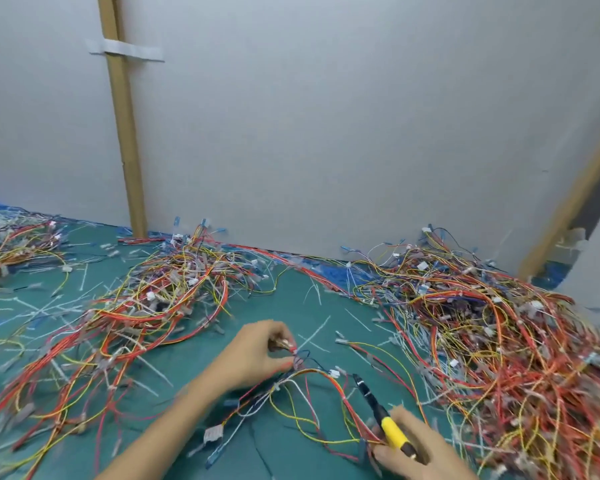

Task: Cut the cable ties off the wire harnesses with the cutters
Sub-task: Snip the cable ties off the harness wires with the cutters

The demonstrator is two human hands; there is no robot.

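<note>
1. The left hand (260, 355) is over the near middle of the green mat (291, 299). Its thumb and fingertips are pressed together, pinching a bend of a thin wire harness of red, yellow, white and blue strands (309, 393).
2. That harness lies in loose loops on the mat between the two hands. A small white plastic connector (334, 373) on it sits just beside the cutter tip.
3. The right hand (416, 448), at the mat's near edge toward the right corner, has its fingers curled round the handle of the slim yellow-and-black cutters (385, 414). The dark tip points toward the left hand but is apart from it. Blur hides whether the blades are parted.
4. A large tangled pile of red and yellow harnesses (499, 341) fills the right edge. A second tangled pile (167, 292) sits left of the middle, and a smaller third pile (14, 247) lies at the far left corner.
5. Loose white cable ties (314, 336) are scattered on the bare mat between the piles.
6. A grey board wall (326, 133) stands along the far edge with a brown cardboard strip (123, 133) upright against it. A crumpled blue sheet (329, 271) lies at the wall's foot.
</note>
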